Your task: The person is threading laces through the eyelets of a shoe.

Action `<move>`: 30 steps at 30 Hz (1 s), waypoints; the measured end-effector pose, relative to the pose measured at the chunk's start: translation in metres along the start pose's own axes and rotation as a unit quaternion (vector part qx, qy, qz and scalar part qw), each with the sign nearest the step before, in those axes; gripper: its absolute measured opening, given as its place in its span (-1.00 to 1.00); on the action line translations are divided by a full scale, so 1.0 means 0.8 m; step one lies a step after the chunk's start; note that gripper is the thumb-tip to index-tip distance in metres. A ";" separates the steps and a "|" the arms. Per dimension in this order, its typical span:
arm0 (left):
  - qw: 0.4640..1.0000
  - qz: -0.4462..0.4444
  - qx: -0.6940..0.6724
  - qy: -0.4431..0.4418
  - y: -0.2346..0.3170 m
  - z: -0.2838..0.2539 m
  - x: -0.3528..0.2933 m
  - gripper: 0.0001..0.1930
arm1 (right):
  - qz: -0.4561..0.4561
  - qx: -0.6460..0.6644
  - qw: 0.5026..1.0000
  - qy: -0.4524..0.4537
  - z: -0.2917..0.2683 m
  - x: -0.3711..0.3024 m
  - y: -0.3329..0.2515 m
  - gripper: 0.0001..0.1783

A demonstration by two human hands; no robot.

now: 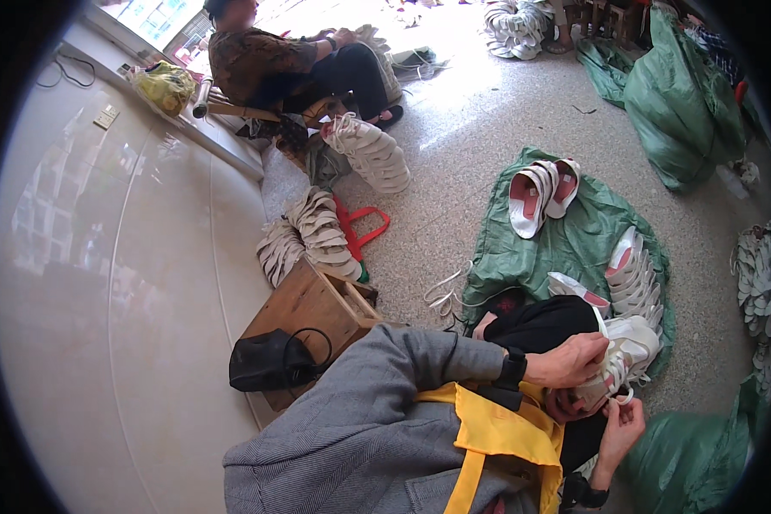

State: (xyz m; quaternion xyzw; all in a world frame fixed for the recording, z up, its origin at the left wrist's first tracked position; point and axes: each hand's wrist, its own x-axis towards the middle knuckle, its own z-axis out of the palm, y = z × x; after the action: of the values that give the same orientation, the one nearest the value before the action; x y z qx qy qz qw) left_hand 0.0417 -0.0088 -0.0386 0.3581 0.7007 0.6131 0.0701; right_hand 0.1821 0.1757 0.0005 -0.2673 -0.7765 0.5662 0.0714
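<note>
A white and beige sneaker (632, 347) with a pinkish inside rests over my lap, its laces partly threaded across the front. At the sneaker's near left side, my left hand (570, 360) is closed, with a white lace strip (602, 324) rising from its fingers. My right hand (623, 428) pinches a white shoelace (624, 397) where it loops out by the eyelets. Part of the sneaker is hidden behind my left hand. Both wrists carry black bands.
White shoe uppers (535, 193) and a nested row (634, 283) lie on a green sheet (505, 248) ahead. Left are a wooden box (287, 300), a black bag (270, 360) and upper stacks (317, 227). A co-worker (265, 60) sits at the far left; green sacks (677, 103) stand right.
</note>
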 end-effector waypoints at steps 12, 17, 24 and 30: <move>1.000 0.003 0.015 -0.014 -0.001 0.005 -0.005 -0.80 | -0.025 -0.036 0.998 0.036 0.014 -0.005 0.000 -0.84; 0.999 0.034 0.030 0.017 0.013 -0.003 -0.006 -0.71 | -0.104 -0.234 0.962 0.090 0.009 -0.023 -0.031 -0.77; 0.986 0.089 0.107 -0.096 0.026 -0.020 -0.005 -0.62 | -0.170 -0.241 0.954 0.046 0.032 -0.034 -0.038 -0.73; 0.968 0.102 0.162 -0.160 0.027 -0.023 -0.004 -0.54 | -0.126 -0.261 0.955 0.055 0.033 -0.036 -0.033 -0.76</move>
State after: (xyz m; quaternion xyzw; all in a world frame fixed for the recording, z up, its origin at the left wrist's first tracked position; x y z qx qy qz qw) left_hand 0.0431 -0.0254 -0.0156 0.5275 0.7302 0.4302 0.0597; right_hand 0.1871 0.1334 0.0208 -0.2072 -0.9196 0.3142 0.1127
